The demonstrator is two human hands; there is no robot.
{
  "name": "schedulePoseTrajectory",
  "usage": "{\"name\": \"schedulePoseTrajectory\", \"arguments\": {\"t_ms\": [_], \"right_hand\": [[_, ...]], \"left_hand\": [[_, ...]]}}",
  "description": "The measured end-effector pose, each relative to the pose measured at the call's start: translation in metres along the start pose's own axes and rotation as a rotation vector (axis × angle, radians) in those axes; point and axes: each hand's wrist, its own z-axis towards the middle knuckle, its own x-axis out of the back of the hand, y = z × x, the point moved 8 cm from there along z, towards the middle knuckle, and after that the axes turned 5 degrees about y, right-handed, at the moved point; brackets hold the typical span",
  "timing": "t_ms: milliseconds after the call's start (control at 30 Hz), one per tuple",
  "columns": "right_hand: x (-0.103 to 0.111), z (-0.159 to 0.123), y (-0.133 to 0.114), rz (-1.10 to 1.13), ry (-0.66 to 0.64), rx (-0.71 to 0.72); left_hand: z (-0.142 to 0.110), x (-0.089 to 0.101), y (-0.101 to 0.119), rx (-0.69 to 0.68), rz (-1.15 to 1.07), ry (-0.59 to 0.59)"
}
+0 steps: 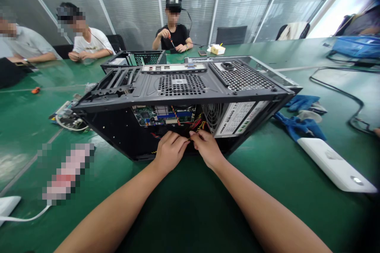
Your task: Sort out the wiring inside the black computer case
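Observation:
A black computer case (142,97) lies on the green table in front of me, its open side towards me and its rear panel facing up. Inside it are a motherboard (145,115) and a power supply (234,120) with a label and a fan grille. Thin yellow, red and black power cables (201,122) run out beside the power supply. My left hand (172,148) and my right hand (207,148) meet at the opening, fingers pinched on these cables. The cable ends between my fingertips are mostly hidden.
Behind stands another open case (148,58). Left are loose circuit boards with cables (69,114) and a blurred-out phone-like object (69,172). A white power strip (335,164) and blue gloves (299,120) lie right. Across the table, a person in black (176,33) holds a screwdriver.

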Motion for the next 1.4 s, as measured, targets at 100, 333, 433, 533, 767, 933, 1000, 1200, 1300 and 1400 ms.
{"name": "schedulePoseTrajectory", "arguments": {"t_ms": [100,333,433,533,767,933,1000,1200,1300,1400], "right_hand": [[0.0,0.0,0.001,0.014,-0.003,-0.003],[-0.001,0.001,0.005,0.023,-0.007,-0.007],[0.0,0.0,0.004,0.016,0.001,0.006],[0.001,0.0,0.003,-0.003,0.006,0.014],[0.003,0.0,0.001,-0.09,0.037,0.049],[0.004,0.0,0.0,-0.094,0.05,0.061],[0.004,0.001,0.0,-0.089,0.05,0.062],[0.003,0.001,0.002,-0.083,0.036,0.043],[0.002,0.0,0.002,-0.078,0.02,0.018],[0.001,-0.001,0.002,-0.064,0.017,0.01]], "left_hand": [[0.002,0.001,0.001,0.005,0.075,-0.018],[0.008,0.0,0.003,0.001,0.154,-0.058],[0.007,-0.003,0.001,0.013,0.142,-0.079],[0.006,-0.004,0.001,0.004,0.125,-0.089],[0.004,-0.004,0.002,-0.034,0.111,-0.08],[-0.002,-0.008,-0.002,-0.002,0.038,-0.075],[-0.002,-0.008,-0.002,-0.011,0.024,-0.066],[0.005,0.001,0.005,-0.05,0.124,-0.037],[0.009,0.004,0.008,-0.065,0.195,-0.039],[0.011,0.003,0.008,-0.07,0.218,-0.061]]}}
